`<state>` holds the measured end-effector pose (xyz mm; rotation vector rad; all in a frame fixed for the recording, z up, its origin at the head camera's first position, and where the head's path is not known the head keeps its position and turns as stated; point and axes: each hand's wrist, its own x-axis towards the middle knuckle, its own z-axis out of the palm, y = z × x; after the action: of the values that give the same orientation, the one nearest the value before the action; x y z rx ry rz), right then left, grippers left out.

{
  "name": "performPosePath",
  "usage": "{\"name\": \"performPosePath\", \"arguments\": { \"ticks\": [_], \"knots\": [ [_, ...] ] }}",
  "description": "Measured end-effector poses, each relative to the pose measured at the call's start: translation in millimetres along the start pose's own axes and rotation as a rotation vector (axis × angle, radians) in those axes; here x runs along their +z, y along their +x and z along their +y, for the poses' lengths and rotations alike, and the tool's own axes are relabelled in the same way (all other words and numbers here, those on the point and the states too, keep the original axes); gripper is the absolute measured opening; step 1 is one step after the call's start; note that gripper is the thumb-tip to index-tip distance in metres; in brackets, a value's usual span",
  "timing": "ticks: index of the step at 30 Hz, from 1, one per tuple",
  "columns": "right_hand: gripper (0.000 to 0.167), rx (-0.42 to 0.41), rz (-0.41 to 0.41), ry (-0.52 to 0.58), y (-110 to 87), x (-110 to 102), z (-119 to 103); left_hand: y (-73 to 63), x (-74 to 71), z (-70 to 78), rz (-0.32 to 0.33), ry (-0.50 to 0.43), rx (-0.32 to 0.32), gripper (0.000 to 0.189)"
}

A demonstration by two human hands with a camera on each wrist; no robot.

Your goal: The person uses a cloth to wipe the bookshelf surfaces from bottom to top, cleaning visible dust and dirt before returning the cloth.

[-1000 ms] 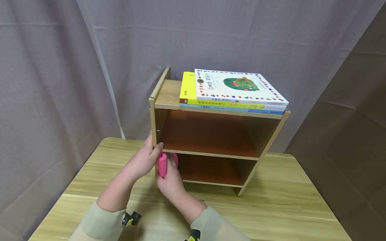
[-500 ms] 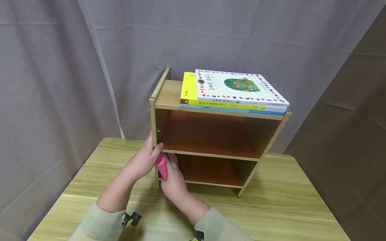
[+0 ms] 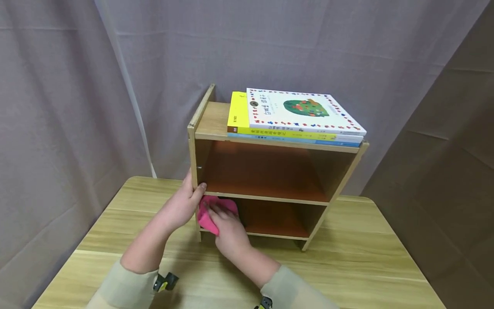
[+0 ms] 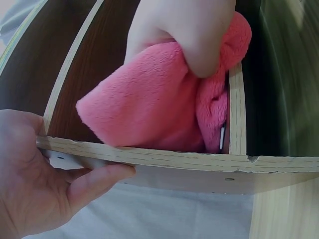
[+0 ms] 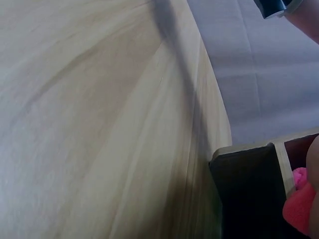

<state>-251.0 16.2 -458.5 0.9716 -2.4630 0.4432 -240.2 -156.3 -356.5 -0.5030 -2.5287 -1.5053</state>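
A small wooden bookshelf [image 3: 194,156] stands on the table, two compartments facing me. My left hand [image 3: 180,209] grips its left side panel, thumb at the front edge by the middle board and other fingers along the outer face. A pink plush cloth [image 4: 142,99] lies bunched inside the lower compartment, against the left wall. My right hand [image 3: 231,235] holds the cloth, fingers spread over it in the head view. In the left wrist view the cloth hides the right fingertips. At the right wrist view's edge, only part of the right hand [image 5: 314,174] shows.
Several books [image 3: 305,113] lie stacked flat on the bookshelf's top board, a white-covered one uppermost. The wooden table [image 3: 366,253] extends in front and to both sides. Grey curtains [image 3: 270,47] hang behind and at left, with a brown curtain [image 3: 436,163] at right.
My right hand has shifted slightly right and turned, and the cloth has spread wider across the lower compartment's left side. The left hand keeps its grip on the panel.
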Motion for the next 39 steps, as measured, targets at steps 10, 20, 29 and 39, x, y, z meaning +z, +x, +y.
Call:
{"name": "performPosePath", "arguments": {
  "ticks": [10, 20, 29, 39],
  "knots": [
    [0.075, 0.004, -0.152, -0.136, -0.6, -8, 0, -1.3, 0.1, -0.8, 0.006, 0.005, 0.015, 0.066],
    [0.056, -0.05, -0.21, -0.253, 2.2, -12, -4, -2.0, -1.1, 0.5, -0.001, -0.007, 0.015, 0.065],
    [0.05, -0.071, -0.23, -0.268, 2.1, -14, -1, -1.5, 0.0, 0.0, -0.001, -0.015, 0.009, 0.065],
    [0.067, -0.139, -0.208, -0.245, -0.9, -16, 9, -1.6, 0.4, 1.2, 0.006, 0.013, -0.004, 0.068]
  ]
}}
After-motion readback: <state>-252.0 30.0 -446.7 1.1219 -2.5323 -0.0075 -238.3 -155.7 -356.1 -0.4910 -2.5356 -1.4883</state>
